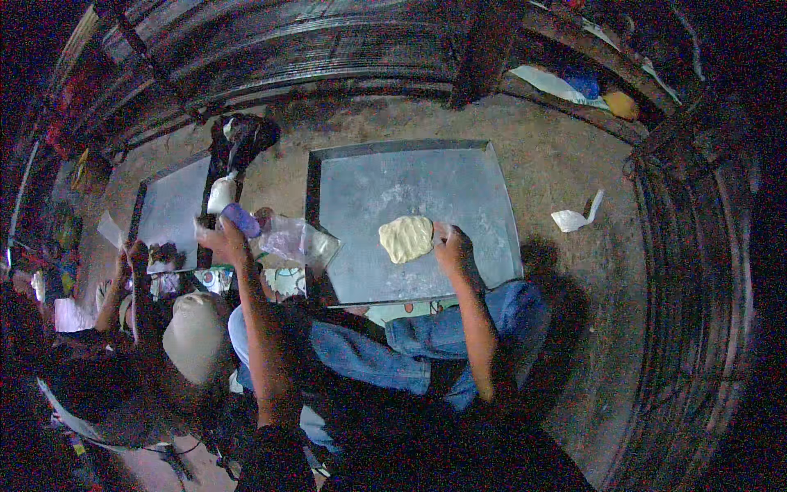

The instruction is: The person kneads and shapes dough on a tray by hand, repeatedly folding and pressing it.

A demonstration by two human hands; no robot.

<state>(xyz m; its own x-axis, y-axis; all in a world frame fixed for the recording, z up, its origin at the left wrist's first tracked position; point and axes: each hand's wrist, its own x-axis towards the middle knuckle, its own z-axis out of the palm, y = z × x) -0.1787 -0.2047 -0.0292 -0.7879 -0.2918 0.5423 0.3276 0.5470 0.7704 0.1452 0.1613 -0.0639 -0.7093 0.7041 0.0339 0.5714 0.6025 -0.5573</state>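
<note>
A flattened, pale yellow piece of dough (pixel 405 240) lies on a large grey metal tray (pixel 352 180) in front of my crossed legs. My right hand (pixel 452 249) is at the dough's right edge, its fingers bent and closed on that edge. Out to the left of the tray, my left hand (pixel 223 239) is raised beside a purple rounded object (pixel 240 220), which it appears to touch. Motion blurs its fingers, so its grip is unclear. A white container (pixel 220 196) stands just beyond it. Crumpled clear plastic bags (pixel 284 240) lie between that hand and the tray.
Another person (pixel 193 340) in a light cap sits at my left, hands over a second metal tray (pixel 174 205). A black bag (pixel 243 141) lies beyond. On the floor at right is a white scrap (pixel 571 220). Dark slatted walls (pixel 689 287) border the floor.
</note>
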